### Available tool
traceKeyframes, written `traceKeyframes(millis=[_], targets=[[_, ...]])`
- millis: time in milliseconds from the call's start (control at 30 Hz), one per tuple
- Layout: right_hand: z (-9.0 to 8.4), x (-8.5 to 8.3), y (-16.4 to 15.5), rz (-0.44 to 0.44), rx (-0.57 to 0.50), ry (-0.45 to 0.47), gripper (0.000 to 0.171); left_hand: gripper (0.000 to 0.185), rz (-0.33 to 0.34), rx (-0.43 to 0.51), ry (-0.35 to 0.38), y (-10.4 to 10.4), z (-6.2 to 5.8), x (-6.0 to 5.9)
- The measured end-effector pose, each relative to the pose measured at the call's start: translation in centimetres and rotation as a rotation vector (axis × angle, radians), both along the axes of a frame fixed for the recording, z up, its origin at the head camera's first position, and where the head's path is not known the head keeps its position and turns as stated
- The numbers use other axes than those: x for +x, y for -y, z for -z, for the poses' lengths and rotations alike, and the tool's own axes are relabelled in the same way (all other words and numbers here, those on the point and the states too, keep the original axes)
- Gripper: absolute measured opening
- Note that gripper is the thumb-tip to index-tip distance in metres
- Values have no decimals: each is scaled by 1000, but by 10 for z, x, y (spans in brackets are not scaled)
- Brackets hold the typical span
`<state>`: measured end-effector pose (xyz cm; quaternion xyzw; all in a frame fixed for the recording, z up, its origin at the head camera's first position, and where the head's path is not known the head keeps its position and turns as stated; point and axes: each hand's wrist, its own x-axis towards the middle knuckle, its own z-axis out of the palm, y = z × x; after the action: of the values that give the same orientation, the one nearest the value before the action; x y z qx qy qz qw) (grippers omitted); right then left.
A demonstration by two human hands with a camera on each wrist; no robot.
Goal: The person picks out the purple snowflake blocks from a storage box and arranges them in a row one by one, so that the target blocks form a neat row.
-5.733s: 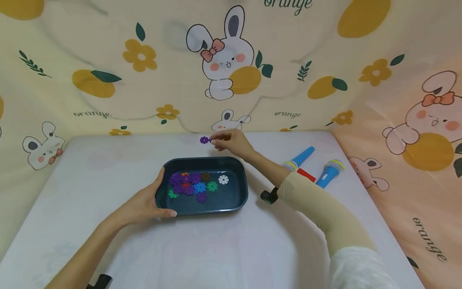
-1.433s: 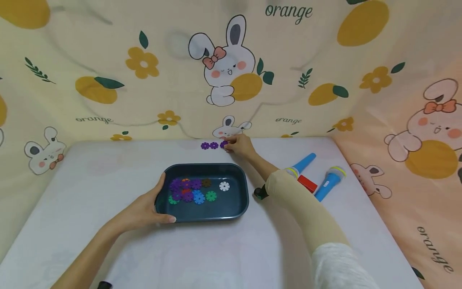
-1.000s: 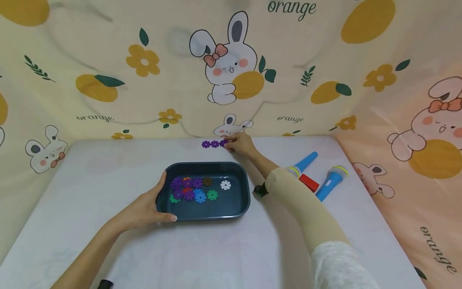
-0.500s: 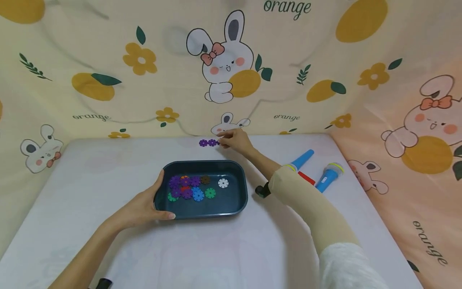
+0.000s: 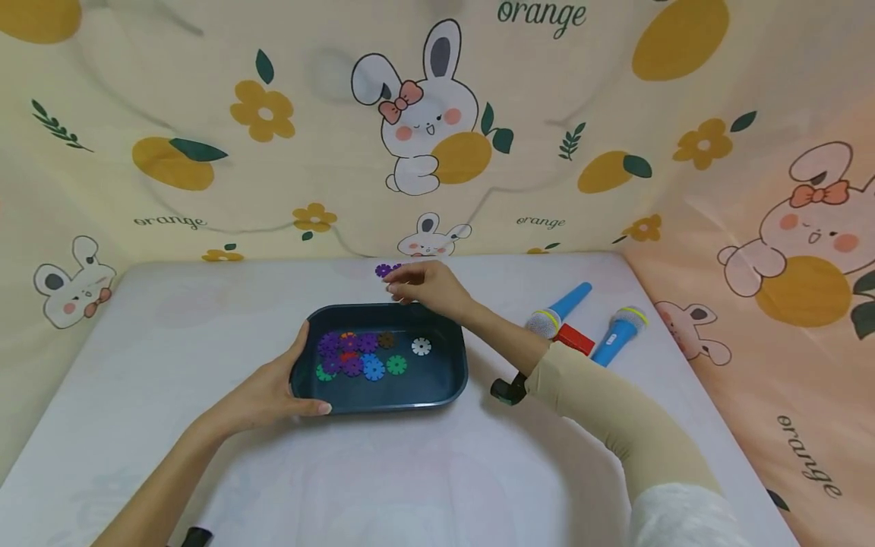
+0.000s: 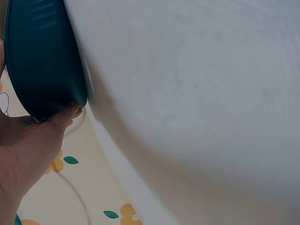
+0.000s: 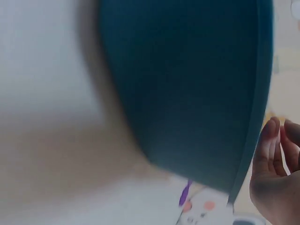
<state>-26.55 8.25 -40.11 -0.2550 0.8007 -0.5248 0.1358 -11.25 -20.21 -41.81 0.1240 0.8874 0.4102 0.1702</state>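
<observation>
Clamping the glossy, round-cornered tray (image 5: 434, 380) is the left hand (image 5: 263, 395); the right hand (image 5: 434, 289) hangs, thumb and fingers apart.

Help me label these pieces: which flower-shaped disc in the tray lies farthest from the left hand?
The white disc, alone toward the right of the tray; the other discs, none of them white, lie nearer the left hand.

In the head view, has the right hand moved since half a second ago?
Yes. Against the table's far edge, the right hand has moved nearer, toward the tray.
</observation>
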Motion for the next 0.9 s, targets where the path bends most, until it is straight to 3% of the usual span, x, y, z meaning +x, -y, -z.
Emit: traceKeyframes(millis=[267, 600, 900], targets=[[11, 27, 20, -131, 42, 35, 22, 130, -2, -1, 2, -1, 0, 1], [31, 46, 38, -17, 251, -69, 26, 131, -15, -20, 11, -2, -3, 1], [44, 57, 44, 27, 322, -160, 29, 132, -15, -21, 16, -4, -1, 1]])
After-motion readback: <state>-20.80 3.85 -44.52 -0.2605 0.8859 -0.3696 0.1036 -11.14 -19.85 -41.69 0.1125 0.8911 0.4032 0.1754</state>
